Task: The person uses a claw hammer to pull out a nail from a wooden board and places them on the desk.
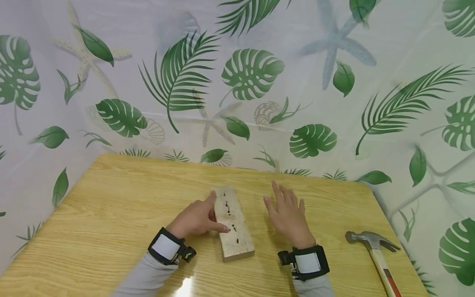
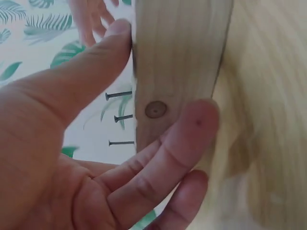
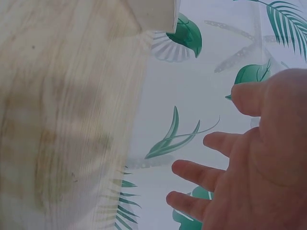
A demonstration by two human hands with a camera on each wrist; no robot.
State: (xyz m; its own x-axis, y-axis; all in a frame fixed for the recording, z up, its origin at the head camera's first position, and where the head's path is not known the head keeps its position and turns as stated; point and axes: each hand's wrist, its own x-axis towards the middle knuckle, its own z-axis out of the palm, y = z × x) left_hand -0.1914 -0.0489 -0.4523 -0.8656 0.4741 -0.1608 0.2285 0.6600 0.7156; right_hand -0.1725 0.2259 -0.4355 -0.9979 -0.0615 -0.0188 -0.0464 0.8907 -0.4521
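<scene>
A pale wooden block [image 1: 242,241] lies lengthwise on the table, slightly angled. Several dark nails [image 2: 120,95] stand partly sunk in its top face, their heads sticking out. My left hand [image 1: 196,216] holds the block by its left side. In the left wrist view its thumb [image 2: 103,55] lies at the top edge, while the fingertips [image 2: 196,120] touch the side face near a round knot. My right hand [image 1: 289,218] is held apart from the block, to its right, with fingers spread and nothing in them.
A claw hammer [image 1: 371,240] rests at the table's right side, its handle towards me. The wood-grain table [image 1: 122,198] ends at the back against a leaf-patterned cloth [image 1: 259,132], which continues along both sides.
</scene>
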